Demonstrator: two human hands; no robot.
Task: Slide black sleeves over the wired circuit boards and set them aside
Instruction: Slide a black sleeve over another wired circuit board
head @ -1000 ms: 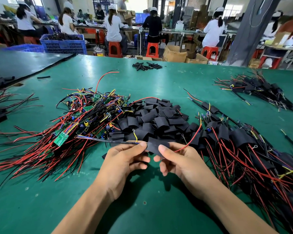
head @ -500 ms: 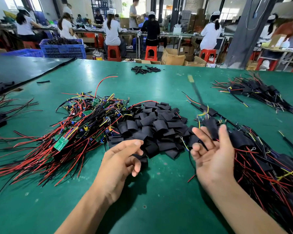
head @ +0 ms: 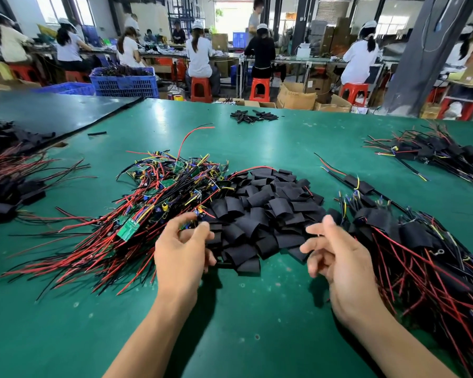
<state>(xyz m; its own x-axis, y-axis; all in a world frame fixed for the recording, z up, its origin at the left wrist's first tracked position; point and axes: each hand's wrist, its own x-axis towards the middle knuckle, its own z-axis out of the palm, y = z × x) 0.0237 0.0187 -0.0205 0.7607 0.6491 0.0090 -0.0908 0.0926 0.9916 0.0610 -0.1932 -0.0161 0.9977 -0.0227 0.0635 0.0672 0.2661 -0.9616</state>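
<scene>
On the green table [head: 257,331], the tangle of unsleeved wired circuit boards [head: 159,203] lies at the left, red and black leads fanned toward the near edge. The left hand [head: 182,252], which 1 second ago steadied a board while a sleeve went over it, has moved to the seam where that tangle meets the heap of black sleeves [head: 265,208]; its fingers are curled with the thumb close to the forefinger, the lower fingertips against the nearest sleeves, but whether it already pinches anything cannot be told. The right hand [head: 339,257] has let go of the board it was holding: it hangs empty, fingers relaxed and spread, just beside the sleeves' right edge. That sleeved board should now be somewhere in the finished pile [head: 410,241] at the right, though it cannot be singled out. So 1 cycle looks complete and the next pick seems to be starting.
</scene>
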